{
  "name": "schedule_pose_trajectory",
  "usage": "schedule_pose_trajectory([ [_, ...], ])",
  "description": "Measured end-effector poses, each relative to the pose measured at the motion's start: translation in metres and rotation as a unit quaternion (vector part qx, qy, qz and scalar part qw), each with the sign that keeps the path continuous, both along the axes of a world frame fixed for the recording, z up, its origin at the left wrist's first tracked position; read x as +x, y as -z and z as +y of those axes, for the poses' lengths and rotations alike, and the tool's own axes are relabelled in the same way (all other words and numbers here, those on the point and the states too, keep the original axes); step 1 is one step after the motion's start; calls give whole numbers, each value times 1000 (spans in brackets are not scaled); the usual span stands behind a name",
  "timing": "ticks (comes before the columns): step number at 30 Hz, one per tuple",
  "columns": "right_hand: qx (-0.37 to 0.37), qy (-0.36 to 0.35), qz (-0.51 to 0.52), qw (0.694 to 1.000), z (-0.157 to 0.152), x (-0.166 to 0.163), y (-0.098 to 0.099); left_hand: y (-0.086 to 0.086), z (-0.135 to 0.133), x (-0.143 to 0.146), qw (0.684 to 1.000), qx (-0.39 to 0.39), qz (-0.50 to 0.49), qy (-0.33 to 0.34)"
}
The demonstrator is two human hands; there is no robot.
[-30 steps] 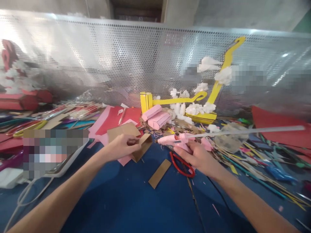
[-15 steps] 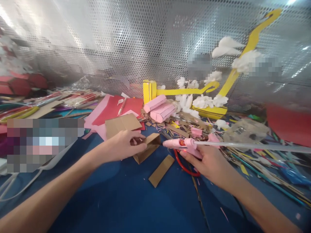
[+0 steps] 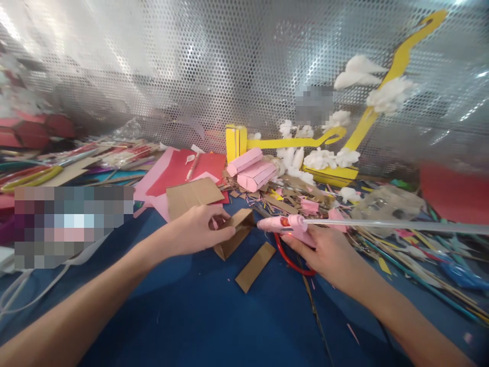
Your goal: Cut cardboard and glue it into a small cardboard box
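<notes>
My left hand (image 3: 198, 229) pinches a small folded brown cardboard piece (image 3: 235, 233) that rests on the blue table (image 3: 191, 316). In my right hand (image 3: 328, 252) I grip a pink glue gun (image 3: 284, 225), its nozzle pointing left and almost touching the cardboard piece. A long clear glue stick (image 3: 393, 223) juts out of the gun's back toward the right. A flat brown cardboard strip (image 3: 255, 266) lies just below the two hands. Red-handled scissors (image 3: 290, 260) lie partly under my right hand.
Pink paper boxes (image 3: 252, 172) and a yellow card model with white cotton tufts (image 3: 324, 153) stand behind, against a perforated metal screen (image 3: 191, 76). Red and pink sheets (image 3: 179, 173), a cardboard sheet (image 3: 193, 196) and coloured sticks and scraps (image 3: 420, 244) crowd the far side.
The view has tilted down and closed in. My right hand has brought the glue gun's nozzle nearer to the cardboard piece, which my left hand keeps holding.
</notes>
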State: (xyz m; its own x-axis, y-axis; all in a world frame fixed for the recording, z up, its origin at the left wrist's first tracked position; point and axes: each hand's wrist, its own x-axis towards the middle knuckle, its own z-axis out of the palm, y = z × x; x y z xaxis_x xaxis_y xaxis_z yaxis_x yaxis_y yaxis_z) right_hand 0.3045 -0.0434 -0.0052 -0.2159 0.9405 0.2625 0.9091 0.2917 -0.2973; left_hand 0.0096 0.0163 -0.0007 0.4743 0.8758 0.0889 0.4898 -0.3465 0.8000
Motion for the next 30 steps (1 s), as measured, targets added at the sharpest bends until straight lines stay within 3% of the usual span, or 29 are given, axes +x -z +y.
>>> schedule_pose_trajectory([
  [15,36,-30,23,999,-1,-5,-6,-6,-3,4,998,2,59,-7],
  [30,10,-21,-37,999,-3,-5,-11,-9,-2,3,993,-2,116,17],
])
